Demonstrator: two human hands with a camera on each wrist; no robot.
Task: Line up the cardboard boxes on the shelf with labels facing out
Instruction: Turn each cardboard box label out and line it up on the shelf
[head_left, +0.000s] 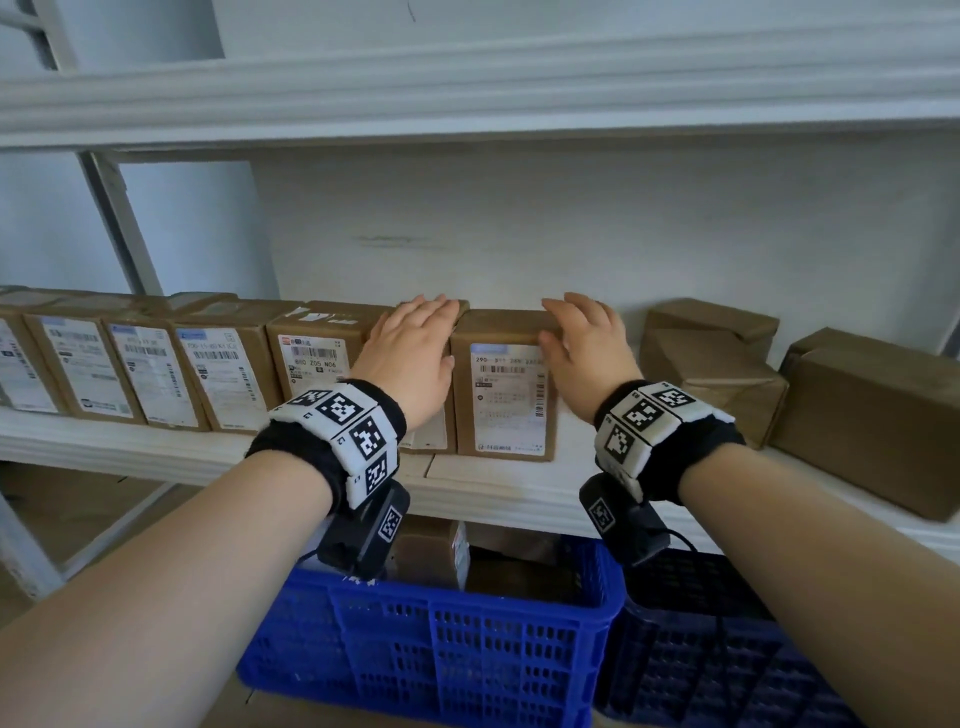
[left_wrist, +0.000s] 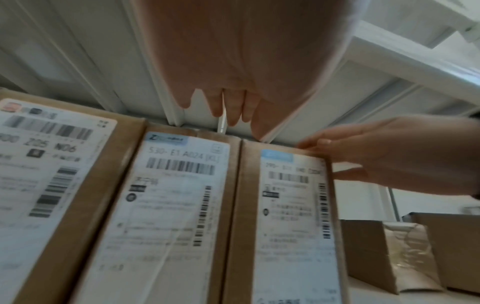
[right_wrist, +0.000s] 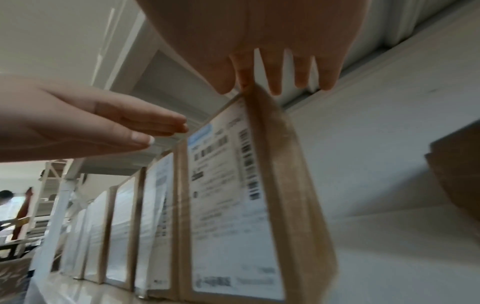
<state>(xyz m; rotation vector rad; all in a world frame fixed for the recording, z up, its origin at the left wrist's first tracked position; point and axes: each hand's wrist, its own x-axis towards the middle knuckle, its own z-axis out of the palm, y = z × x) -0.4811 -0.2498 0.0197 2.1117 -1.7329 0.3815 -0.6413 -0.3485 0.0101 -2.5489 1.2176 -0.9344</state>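
A row of cardboard boxes stands on the white shelf (head_left: 493, 488) with white labels facing out. The rightmost box in the row (head_left: 506, 395) (left_wrist: 293, 216) (right_wrist: 233, 205) stands upright, its label to the front. My right hand (head_left: 582, 332) (right_wrist: 275, 72) has straight, spread fingers that touch this box's top right corner. My left hand (head_left: 415, 338) (left_wrist: 228, 107) lies flat with straight fingers over the neighbouring labelled box (left_wrist: 171, 205). Whether it touches that box is unclear. Neither hand grips anything.
To the right on the shelf lie two brown boxes with no label showing (head_left: 711, 364) (head_left: 872, 415), with a gap between them and the row. A blue plastic crate (head_left: 431, 639) with more boxes sits below the shelf, a dark crate (head_left: 701, 675) beside it. Another shelf board (head_left: 467, 88) runs overhead.
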